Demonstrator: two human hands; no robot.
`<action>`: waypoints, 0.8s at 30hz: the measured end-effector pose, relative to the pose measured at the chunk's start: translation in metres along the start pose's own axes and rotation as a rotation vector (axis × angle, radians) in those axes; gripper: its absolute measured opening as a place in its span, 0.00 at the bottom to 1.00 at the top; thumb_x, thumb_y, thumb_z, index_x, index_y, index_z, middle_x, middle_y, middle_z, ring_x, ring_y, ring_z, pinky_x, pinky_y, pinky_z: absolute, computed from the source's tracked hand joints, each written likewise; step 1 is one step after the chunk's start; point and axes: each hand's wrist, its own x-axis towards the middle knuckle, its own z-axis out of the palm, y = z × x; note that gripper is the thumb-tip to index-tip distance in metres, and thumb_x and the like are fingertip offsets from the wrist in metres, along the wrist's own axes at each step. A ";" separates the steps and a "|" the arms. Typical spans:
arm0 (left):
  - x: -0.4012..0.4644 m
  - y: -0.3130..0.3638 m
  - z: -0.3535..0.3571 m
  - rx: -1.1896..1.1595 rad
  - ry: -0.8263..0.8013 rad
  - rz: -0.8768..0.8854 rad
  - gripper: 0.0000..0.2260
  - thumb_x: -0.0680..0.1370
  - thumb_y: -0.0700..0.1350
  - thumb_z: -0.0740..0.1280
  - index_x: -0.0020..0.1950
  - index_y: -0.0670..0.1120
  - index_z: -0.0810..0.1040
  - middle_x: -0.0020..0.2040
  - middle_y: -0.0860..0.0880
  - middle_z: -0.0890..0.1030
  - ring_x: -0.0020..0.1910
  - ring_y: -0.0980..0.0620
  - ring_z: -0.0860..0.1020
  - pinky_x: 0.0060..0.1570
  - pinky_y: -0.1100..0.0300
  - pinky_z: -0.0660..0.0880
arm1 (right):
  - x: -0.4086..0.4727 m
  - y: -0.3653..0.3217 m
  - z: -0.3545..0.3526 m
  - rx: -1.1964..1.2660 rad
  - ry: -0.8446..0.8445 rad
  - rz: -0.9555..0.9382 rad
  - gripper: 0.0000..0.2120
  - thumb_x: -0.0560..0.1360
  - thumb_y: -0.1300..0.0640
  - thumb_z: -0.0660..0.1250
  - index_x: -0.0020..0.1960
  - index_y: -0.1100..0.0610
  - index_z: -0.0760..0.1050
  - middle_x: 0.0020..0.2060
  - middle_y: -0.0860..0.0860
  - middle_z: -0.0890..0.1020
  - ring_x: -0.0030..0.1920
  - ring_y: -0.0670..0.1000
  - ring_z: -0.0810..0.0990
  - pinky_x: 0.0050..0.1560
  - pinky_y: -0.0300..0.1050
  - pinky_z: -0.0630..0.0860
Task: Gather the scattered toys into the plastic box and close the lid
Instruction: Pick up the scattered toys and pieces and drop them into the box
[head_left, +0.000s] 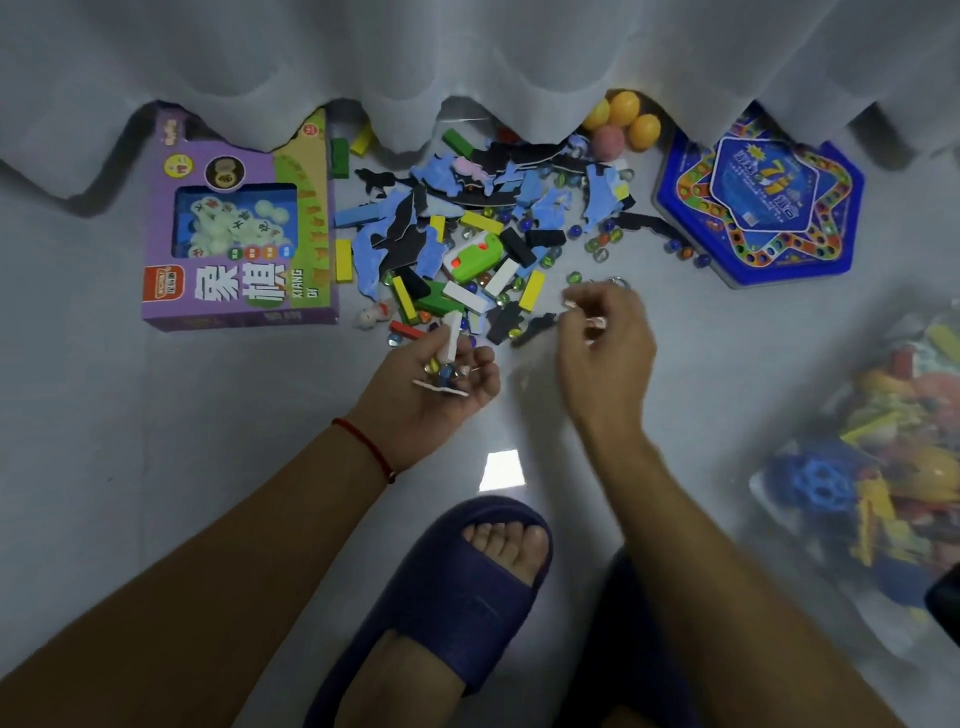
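Observation:
A heap of scattered toys (483, 234) lies on the grey floor: foam puzzle pieces, coloured domino blocks, glass marbles and a green toy car (475, 258). My left hand (431, 389) is cupped palm up just below the heap, shut on a white block, a flat white piece and some marbles. My right hand (605, 353) hovers at the heap's right edge with its fingers curled; it is blurred, and something small and pale seems pinched at the fingertips. The clear plastic box (878, 467), holding colourful toys, stands at the right edge.
A purple chess game box (239, 228) lies to the left of the heap, a blue hexagonal checkers tin (758, 202) to the right. Yellow and pink balls (623, 122) rest under the white curtain (467, 57). My foot in a dark blue slipper (457, 597) is below my hands.

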 end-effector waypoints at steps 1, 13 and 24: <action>0.001 0.001 0.004 0.010 0.010 -0.015 0.14 0.83 0.48 0.59 0.44 0.40 0.74 0.43 0.41 0.77 0.42 0.46 0.76 0.44 0.56 0.79 | 0.020 0.023 -0.004 -0.176 -0.043 0.036 0.13 0.77 0.55 0.64 0.60 0.55 0.77 0.58 0.52 0.78 0.59 0.50 0.75 0.60 0.43 0.74; -0.001 -0.004 0.013 0.133 0.028 -0.129 0.17 0.84 0.51 0.57 0.42 0.42 0.75 0.40 0.43 0.78 0.35 0.50 0.75 0.30 0.62 0.73 | 0.072 0.099 0.005 -0.460 -0.312 -0.059 0.25 0.79 0.39 0.64 0.68 0.55 0.70 0.65 0.55 0.68 0.63 0.56 0.65 0.65 0.48 0.67; -0.003 -0.022 0.025 0.136 -0.014 -0.165 0.18 0.83 0.52 0.56 0.41 0.43 0.75 0.41 0.43 0.77 0.36 0.50 0.73 0.30 0.62 0.71 | 0.055 0.103 0.008 -0.294 -0.235 0.047 0.18 0.80 0.52 0.67 0.66 0.55 0.68 0.64 0.53 0.68 0.62 0.53 0.67 0.66 0.43 0.69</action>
